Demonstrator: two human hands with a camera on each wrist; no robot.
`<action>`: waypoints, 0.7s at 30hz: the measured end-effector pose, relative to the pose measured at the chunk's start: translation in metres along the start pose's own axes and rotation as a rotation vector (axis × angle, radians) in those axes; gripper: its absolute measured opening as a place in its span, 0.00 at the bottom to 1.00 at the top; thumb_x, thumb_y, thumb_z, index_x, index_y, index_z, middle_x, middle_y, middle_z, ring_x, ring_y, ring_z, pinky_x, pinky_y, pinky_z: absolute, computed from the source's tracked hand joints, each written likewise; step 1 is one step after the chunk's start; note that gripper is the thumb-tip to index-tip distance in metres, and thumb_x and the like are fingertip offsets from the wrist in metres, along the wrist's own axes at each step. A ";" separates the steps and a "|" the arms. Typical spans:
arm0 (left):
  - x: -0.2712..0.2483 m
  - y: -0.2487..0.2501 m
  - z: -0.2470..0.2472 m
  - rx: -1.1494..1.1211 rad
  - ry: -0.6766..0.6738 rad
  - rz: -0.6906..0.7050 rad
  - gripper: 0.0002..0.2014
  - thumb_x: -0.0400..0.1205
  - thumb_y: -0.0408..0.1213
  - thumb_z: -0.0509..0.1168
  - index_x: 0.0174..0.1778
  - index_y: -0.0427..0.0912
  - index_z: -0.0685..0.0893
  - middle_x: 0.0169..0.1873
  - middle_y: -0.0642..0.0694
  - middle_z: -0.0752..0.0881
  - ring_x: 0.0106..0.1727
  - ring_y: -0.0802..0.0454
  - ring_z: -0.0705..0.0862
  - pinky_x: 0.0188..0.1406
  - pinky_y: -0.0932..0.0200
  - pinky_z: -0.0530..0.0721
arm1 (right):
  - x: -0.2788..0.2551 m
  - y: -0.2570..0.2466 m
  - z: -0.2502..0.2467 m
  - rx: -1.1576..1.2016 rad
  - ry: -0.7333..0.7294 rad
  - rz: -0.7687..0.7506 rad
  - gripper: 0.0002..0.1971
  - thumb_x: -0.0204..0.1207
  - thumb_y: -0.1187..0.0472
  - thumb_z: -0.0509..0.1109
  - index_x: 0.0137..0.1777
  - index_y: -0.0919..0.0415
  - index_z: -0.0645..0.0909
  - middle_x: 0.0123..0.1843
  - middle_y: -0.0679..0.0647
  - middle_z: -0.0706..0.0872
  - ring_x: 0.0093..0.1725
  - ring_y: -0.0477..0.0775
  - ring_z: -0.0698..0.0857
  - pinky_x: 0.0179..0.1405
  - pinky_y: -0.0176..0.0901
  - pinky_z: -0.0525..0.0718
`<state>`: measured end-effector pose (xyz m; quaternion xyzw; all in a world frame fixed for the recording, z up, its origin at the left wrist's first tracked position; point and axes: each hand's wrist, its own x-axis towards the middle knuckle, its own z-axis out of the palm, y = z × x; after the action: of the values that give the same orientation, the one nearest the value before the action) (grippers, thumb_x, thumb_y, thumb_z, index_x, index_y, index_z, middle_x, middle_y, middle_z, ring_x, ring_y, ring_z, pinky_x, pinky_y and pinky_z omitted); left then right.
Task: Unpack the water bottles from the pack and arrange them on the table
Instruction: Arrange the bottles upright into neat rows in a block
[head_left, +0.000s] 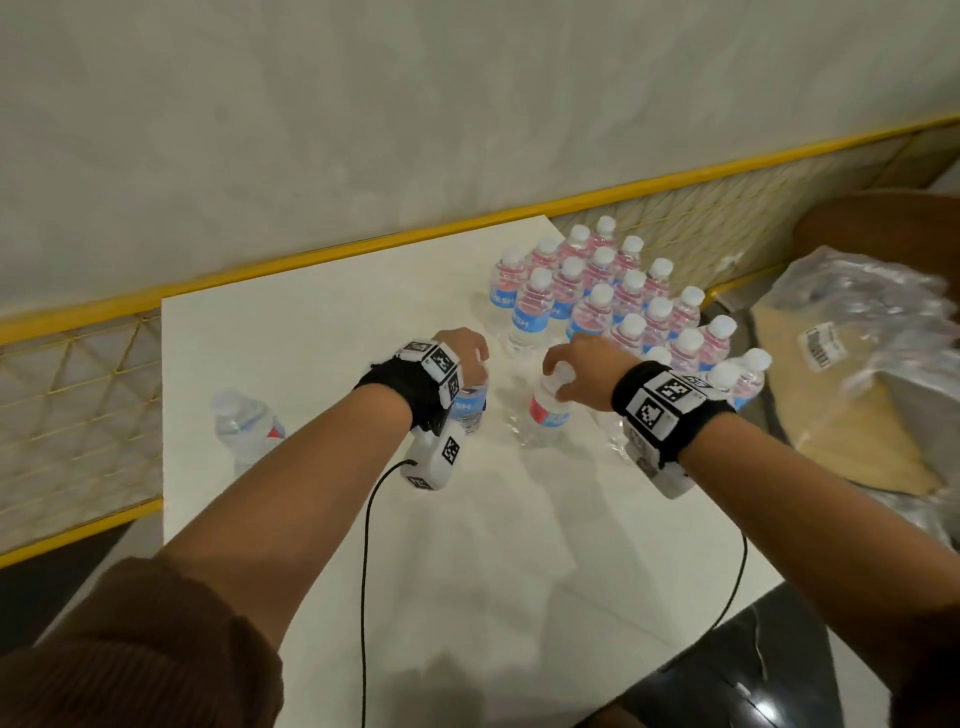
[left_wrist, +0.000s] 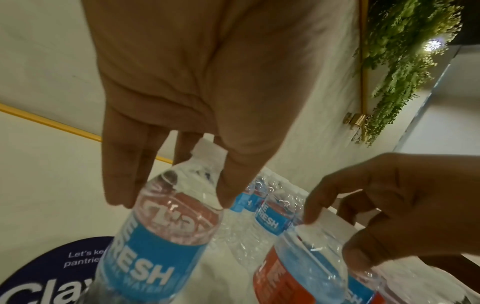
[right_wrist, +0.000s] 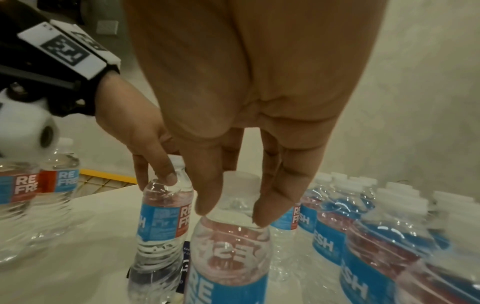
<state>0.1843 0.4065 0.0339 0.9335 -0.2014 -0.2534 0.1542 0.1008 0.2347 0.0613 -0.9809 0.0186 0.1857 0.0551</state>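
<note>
Two water bottles stand upright, caps up, mid-tabletop (head_left: 322, 332). The left hand (head_left: 465, 348) pinches the neck of the left bottle (head_left: 470, 405); the right hand (head_left: 582, 369) grips the cap of the right bottle (head_left: 545, 415). The arranged bottles (head_left: 623, 296) cluster upright just behind.

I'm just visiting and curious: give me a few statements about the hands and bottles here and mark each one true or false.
1. Each hand grips a bottle near its cap. True: the left hand holds one bottle, the right hand another bottle.
2. The bottle caps are blue. False: they are white.
3. A lone bottle stands apart, near the table's left edge. True.
4. The held bottles lie on their sides. False: both are upright.
5. The big bottle cluster sits on the floor. False: it stands on the table.
</note>
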 end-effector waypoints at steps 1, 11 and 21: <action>0.000 0.000 0.003 -0.007 0.003 -0.001 0.18 0.80 0.40 0.65 0.66 0.43 0.78 0.68 0.44 0.78 0.68 0.44 0.77 0.60 0.59 0.75 | 0.002 0.000 0.000 0.003 -0.007 0.016 0.22 0.76 0.56 0.71 0.70 0.53 0.75 0.62 0.59 0.78 0.64 0.61 0.78 0.53 0.45 0.74; -0.004 -0.014 0.021 -0.109 0.044 -0.020 0.23 0.74 0.37 0.72 0.65 0.44 0.75 0.59 0.42 0.82 0.56 0.43 0.82 0.47 0.59 0.77 | 0.020 -0.014 -0.010 -0.074 0.039 0.104 0.23 0.78 0.46 0.67 0.62 0.66 0.77 0.51 0.60 0.82 0.48 0.57 0.81 0.43 0.45 0.78; -0.012 -0.013 0.021 -0.123 0.078 -0.021 0.22 0.76 0.35 0.69 0.65 0.45 0.74 0.59 0.43 0.81 0.51 0.44 0.80 0.44 0.60 0.73 | 0.048 -0.002 -0.027 -0.142 0.015 0.072 0.20 0.80 0.63 0.66 0.71 0.62 0.76 0.70 0.59 0.79 0.68 0.60 0.79 0.63 0.46 0.78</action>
<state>0.1675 0.4195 0.0164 0.9335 -0.1696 -0.2302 0.2163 0.1557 0.2330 0.0691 -0.9824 0.0409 0.1811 -0.0213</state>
